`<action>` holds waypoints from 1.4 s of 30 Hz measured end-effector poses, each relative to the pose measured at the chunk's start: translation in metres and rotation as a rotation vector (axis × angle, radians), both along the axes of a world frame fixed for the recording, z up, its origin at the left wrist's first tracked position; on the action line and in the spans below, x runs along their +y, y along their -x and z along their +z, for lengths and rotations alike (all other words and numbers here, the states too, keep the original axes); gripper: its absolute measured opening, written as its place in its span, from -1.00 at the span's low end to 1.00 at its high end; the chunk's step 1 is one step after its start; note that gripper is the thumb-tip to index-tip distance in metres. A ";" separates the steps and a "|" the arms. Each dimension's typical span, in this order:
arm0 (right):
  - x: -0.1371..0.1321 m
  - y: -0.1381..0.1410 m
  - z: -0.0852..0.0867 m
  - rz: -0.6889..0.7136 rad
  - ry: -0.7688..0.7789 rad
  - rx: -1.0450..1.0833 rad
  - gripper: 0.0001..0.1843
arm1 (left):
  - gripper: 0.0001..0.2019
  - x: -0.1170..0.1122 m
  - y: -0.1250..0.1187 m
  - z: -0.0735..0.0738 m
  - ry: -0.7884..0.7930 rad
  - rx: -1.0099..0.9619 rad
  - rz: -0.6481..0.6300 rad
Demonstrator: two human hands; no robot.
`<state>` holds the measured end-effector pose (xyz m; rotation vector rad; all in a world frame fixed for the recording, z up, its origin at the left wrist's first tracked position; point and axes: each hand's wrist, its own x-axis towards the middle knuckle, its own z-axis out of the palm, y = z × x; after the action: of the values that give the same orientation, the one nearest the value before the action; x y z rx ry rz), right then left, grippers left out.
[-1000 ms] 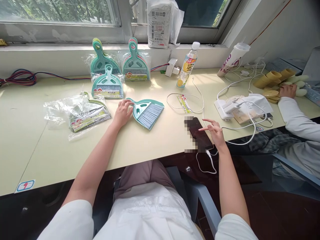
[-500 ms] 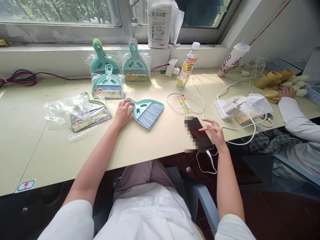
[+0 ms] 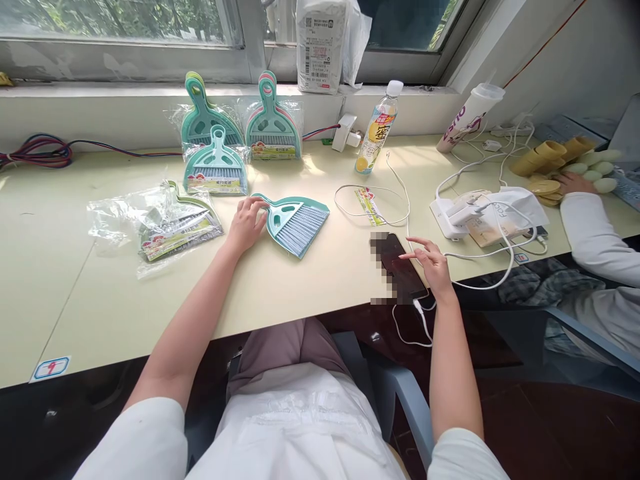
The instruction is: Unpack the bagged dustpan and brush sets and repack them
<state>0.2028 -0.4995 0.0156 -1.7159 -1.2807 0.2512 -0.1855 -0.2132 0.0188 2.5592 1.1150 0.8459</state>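
My left hand (image 3: 248, 222) is closed over the handle end of a teal dustpan and brush set (image 3: 300, 223) that lies flat on the table, bristles up; the hand hides most of the handle. My right hand (image 3: 431, 265) hovers at a smartphone (image 3: 405, 267), its fingers apart and the index finger pointing at or touching the dark screen. A white charging cable (image 3: 419, 308) is plugged into the phone's near end. Left of my left hand lies a dustpan set in loose clear plastic (image 3: 180, 230). A printed label card (image 3: 369, 205) rests beyond the phone.
Several wrapped dustpan sets (image 3: 216, 167) stand along the wall. A drink bottle (image 3: 379, 130), a lidded cup (image 3: 470, 117) and a power strip (image 3: 450, 221) with tangled cables stand right. Another person's hand (image 3: 575, 183) touches yellow rolls (image 3: 543, 160). A paper pack (image 3: 321, 47) sits on the sill.
The view has shifted very slightly. Both hands keep nearly the same positions, the left on the dustpan set and the right over the phone.
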 end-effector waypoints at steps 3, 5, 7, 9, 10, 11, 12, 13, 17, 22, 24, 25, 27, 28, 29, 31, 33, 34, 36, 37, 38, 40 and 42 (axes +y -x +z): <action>0.000 0.000 0.000 -0.009 0.000 0.011 -0.62 | -0.72 -0.001 0.000 0.001 0.010 0.000 0.002; 0.000 0.001 0.001 -0.017 0.000 0.017 -0.62 | -0.72 -0.001 -0.001 0.001 0.011 -0.002 0.001; 0.000 0.002 0.002 -0.022 0.005 0.023 -0.63 | -0.72 -0.001 -0.001 0.001 0.013 -0.003 0.001; 0.000 0.003 0.004 -0.024 0.007 0.027 -0.65 | -0.72 0.000 -0.001 0.000 0.014 -0.004 0.001; 0.000 0.004 0.005 -0.027 0.003 0.029 -0.65 | -0.71 0.000 -0.001 0.000 0.014 -0.002 0.001; 0.000 0.004 0.005 -0.029 -0.003 0.030 -0.65 | -0.71 0.000 -0.001 0.000 0.013 0.002 0.002; 0.000 0.005 0.005 -0.032 -0.009 0.030 -0.66 | -0.71 -0.001 -0.001 0.000 0.011 0.006 0.002; 0.000 0.005 0.006 -0.035 -0.015 0.028 -0.66 | -0.71 -0.001 -0.001 0.000 0.005 0.010 0.002; 0.001 0.006 0.005 -0.048 -0.017 0.014 -0.67 | -0.72 -0.004 -0.001 0.002 -0.046 0.000 0.047; 0.002 0.004 0.002 -0.056 -0.022 0.007 -0.68 | -0.75 -0.008 -0.003 0.009 -0.020 -0.049 0.266; 0.003 0.002 -0.001 -0.056 -0.029 0.023 -0.69 | -0.72 -0.008 -0.003 0.010 0.049 -0.013 0.289; 0.004 0.001 -0.002 -0.056 -0.028 0.034 -0.70 | -0.70 -0.008 -0.004 0.010 0.087 0.012 0.274; 0.007 -0.002 -0.004 -0.060 -0.028 0.060 -0.70 | -0.68 -0.007 -0.004 0.009 0.153 0.042 0.218; 0.010 -0.004 -0.003 -0.067 -0.033 0.071 -0.70 | -0.68 -0.006 -0.005 0.008 0.179 0.042 0.189; 0.014 -0.006 -0.002 -0.075 -0.040 0.075 -0.71 | -0.70 -0.006 -0.005 0.007 0.201 0.031 0.169; 0.027 -0.008 0.005 -0.096 -0.040 0.053 -0.71 | -0.76 -0.005 -0.007 0.003 0.231 -0.008 0.167; 0.049 -0.008 0.016 -0.112 0.008 -0.015 -0.69 | -0.84 -0.006 -0.009 0.001 0.255 -0.051 0.190; 0.063 -0.007 0.022 -0.120 0.052 -0.058 -0.68 | -0.86 -0.007 -0.010 0.000 0.264 -0.073 0.204; 0.094 -0.006 0.031 -0.159 0.174 -0.155 -0.65 | -0.88 -0.008 -0.010 -0.001 0.282 -0.118 0.231; 0.110 -0.005 0.034 -0.191 0.259 -0.202 -0.63 | -0.87 -0.008 -0.010 -0.001 0.294 -0.152 0.245; 0.126 -0.005 0.035 -0.223 0.354 -0.239 -0.60 | -0.86 -0.008 -0.009 0.000 0.309 -0.198 0.261; 0.155 -0.006 0.035 -0.237 0.524 -0.295 -0.52 | -0.84 -0.006 -0.005 0.001 0.345 -0.328 0.290; 0.177 -0.008 0.032 -0.208 0.575 -0.305 -0.50 | -0.84 -0.003 -0.002 0.002 0.415 -0.495 0.323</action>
<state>0.2111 -0.3223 0.0471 -2.4380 -1.3086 0.2577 -0.1839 -0.2158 0.0205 1.7357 1.3730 1.1020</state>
